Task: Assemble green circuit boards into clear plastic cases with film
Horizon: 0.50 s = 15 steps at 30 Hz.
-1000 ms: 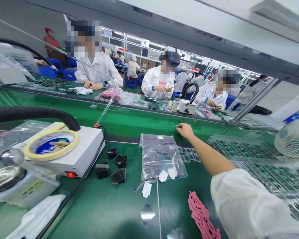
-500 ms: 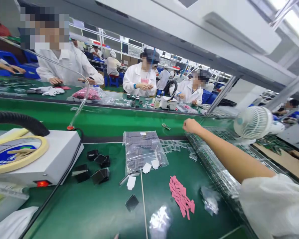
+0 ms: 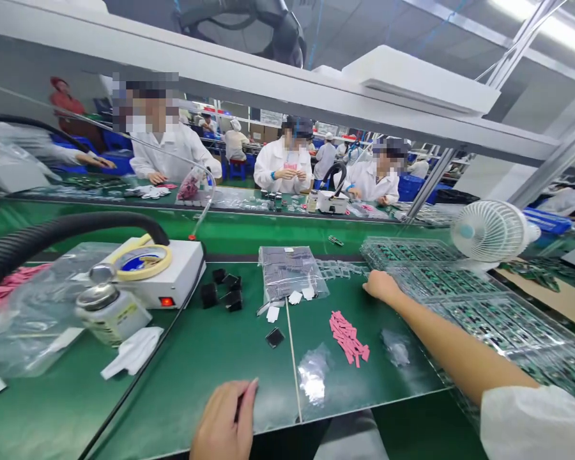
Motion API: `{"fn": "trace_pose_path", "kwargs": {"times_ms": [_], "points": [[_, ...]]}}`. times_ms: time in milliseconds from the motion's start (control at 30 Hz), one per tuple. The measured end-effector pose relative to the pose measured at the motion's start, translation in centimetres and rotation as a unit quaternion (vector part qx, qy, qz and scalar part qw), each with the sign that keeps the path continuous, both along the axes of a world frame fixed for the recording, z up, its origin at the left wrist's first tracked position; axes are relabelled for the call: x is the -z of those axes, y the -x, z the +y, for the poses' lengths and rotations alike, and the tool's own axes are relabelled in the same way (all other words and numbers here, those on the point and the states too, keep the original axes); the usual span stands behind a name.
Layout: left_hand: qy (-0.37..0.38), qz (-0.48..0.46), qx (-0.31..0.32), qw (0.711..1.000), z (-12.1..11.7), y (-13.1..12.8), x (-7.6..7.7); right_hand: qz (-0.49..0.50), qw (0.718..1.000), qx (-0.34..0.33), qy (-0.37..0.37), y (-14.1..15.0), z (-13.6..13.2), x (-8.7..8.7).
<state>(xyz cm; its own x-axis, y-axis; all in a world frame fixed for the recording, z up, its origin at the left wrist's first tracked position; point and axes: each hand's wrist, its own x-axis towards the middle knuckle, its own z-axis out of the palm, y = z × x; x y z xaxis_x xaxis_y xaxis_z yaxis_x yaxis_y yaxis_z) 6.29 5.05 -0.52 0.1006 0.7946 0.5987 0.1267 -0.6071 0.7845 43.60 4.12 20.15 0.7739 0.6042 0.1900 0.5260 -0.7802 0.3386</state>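
My left hand (image 3: 227, 418) is at the front edge of the green table, fingers curled and thumb tip against the index finger; whatever the pinch holds, if anything, is hidden. My right hand (image 3: 381, 285) is closed at the end of a row of clear plastic frames (image 3: 338, 268), left of trays of circuit boards (image 3: 441, 275). Its fingertips are hidden. Between the hands lie a pile of pink strips (image 3: 349, 338), a clear bag of small pieces (image 3: 314, 374) and a single dark square piece (image 3: 275, 337).
A flat plastic bag of grey pieces (image 3: 287, 271) lies mid-table, with white slips (image 3: 272, 314) beside it. Leftward are black blocks (image 3: 223, 291), a white box (image 3: 184, 281) carrying a tape roll (image 3: 165, 259), and a dispenser bottle (image 3: 110, 316). A fan (image 3: 491, 230) stands right. Co-workers sit opposite.
The view has tilted and pulled back, showing more of the table. My right hand has come down and nearer, from above the trays' far corner to the frames. My left hand has come into view.
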Motion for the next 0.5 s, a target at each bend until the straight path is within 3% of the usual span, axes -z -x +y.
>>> {"fn": "trace_pose_path", "kwargs": {"times_ms": [300,500], "points": [[0.046,0.049,0.063,0.996,-0.2,1.3,-0.6,0.028,0.998,-0.055,0.014,1.7,-1.2,1.3],[0.057,-0.022,0.06,0.996,-0.3,1.2,-0.4,0.066,0.995,-0.067,-0.022,1.8,-1.6,0.6]]}}
